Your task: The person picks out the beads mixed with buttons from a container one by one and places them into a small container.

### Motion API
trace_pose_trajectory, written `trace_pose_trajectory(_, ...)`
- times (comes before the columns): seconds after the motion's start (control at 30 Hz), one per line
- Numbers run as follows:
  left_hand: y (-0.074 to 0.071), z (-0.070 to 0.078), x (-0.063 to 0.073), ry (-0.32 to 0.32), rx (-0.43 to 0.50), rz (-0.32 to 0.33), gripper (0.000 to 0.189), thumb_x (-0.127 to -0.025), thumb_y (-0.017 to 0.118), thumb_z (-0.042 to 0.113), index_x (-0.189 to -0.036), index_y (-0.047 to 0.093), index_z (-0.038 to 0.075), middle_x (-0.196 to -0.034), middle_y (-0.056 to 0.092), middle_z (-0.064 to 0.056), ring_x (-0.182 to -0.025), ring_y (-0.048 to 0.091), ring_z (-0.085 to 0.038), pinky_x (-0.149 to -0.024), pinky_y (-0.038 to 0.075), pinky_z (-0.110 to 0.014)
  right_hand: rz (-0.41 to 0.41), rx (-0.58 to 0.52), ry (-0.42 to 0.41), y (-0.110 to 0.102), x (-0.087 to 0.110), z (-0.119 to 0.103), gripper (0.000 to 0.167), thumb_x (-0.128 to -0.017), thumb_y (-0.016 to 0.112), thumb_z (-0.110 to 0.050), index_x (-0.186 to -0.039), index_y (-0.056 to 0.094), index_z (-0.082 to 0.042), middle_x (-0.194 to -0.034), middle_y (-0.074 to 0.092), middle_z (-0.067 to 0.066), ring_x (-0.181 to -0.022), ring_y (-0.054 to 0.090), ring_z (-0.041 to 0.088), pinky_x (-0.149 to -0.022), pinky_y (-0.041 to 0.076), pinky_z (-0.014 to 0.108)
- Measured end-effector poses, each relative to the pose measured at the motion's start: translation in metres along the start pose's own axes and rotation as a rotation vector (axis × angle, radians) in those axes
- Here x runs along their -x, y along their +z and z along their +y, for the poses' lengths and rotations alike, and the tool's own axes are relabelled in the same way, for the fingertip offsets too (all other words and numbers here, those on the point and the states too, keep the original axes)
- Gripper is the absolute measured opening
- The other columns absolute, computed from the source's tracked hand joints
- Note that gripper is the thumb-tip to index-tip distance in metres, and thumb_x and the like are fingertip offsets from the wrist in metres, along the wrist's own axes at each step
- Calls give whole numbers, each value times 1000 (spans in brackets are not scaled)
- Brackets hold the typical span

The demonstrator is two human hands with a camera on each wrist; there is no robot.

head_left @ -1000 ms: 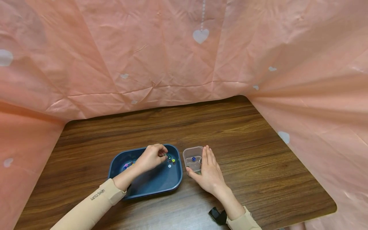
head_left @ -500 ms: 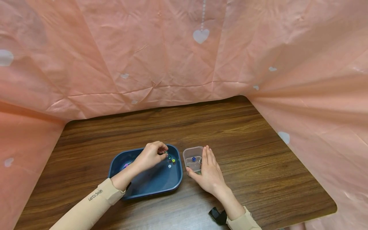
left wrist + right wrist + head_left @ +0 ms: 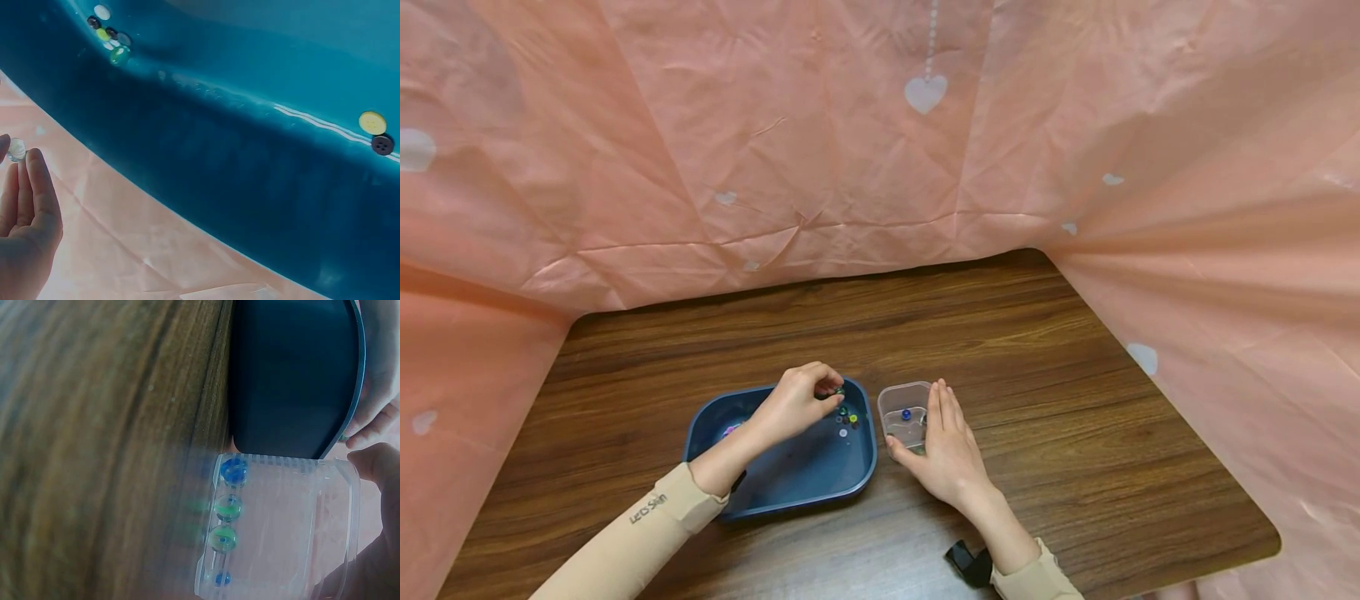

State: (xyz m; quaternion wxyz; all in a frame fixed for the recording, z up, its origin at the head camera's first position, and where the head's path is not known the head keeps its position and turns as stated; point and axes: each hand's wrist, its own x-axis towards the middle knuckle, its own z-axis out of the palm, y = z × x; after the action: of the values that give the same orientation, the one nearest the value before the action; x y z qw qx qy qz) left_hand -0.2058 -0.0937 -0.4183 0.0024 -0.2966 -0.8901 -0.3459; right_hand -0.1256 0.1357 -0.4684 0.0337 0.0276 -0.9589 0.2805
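Observation:
Between the thumb and fingertips of my left hand is a clear glass marble, held by the far right rim of the dark blue tray. Several buttons lie in the tray's corner below, among them a yellow-green button and a white button; a green marble is beside them. My right hand rests with straight fingers along the right side of a clear plastic box, its thumb at the near left rim. Inside the box are blue marbles and green-streaked marbles.
The tray and box stand side by side on a wooden table. A yellow button and a black button lie elsewhere in the tray. Pink cloth with white hearts hangs around the table.
My left hand has risen and shifted slightly right toward the tray's far rim, carrying the marble up from the buttons. The right hand and the box have stayed in place.

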Motion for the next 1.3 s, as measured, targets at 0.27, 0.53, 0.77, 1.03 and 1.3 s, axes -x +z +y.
trace_pose_trajectory(0.27, -1, 5, -2, 16, -1, 12, 15, -86, 73, 4, -100, 69, 1, -94, 66, -7, -84, 65, -19, -73, 57, -33, 1, 2, -2, -1, 0, -1, 102, -88, 62, -55, -152, 15, 10, -159, 15, 27, -147, 15, 40, -114, 25, 58)
trace_pose_trajectory(0.53, 0, 7, -4, 38, 12, 11, 15, -86, 73, 5, -100, 69, 1, -95, 66, -7, -84, 65, -21, -73, 57, -33, 12, 5, -6, 0, 0, -1, 101, -88, 62, -55, -151, 16, 10, -158, 16, 27, -146, 16, 40, -114, 25, 58)
trace_pose_trajectory(0.77, 1, 10, -4, 83, 16, 4, 15, -87, 73, 7, -101, 69, 2, -95, 66, -7, -84, 65, -19, -73, 56, -30, 1, -1, 1, 0, 0, -1, 101, -88, 61, -55, -152, 15, 9, -159, 15, 26, -147, 15, 40, -114, 24, 58)
trace_pose_trajectory(1.03, 3, 13, -9, 114, 17, -2, 16, -89, 72, 8, -103, 69, 1, -96, 66, -6, -85, 64, -19, -73, 56, -30, 2, -2, 1, 0, 0, -1, 102, -88, 62, -55, -152, 15, 9, -159, 15, 26, -147, 14, 39, -113, 25, 59)
trace_pose_trajectory(1.3, 7, 20, -14, 154, 41, -9, 14, -89, 71, 7, -102, 68, 2, -97, 66, -7, -85, 65, -20, -74, 56, -31, 0, -1, 1, -1, 1, -1, 102, -88, 61, -55, -151, 15, 10, -159, 15, 26, -147, 15, 40, -113, 26, 60)
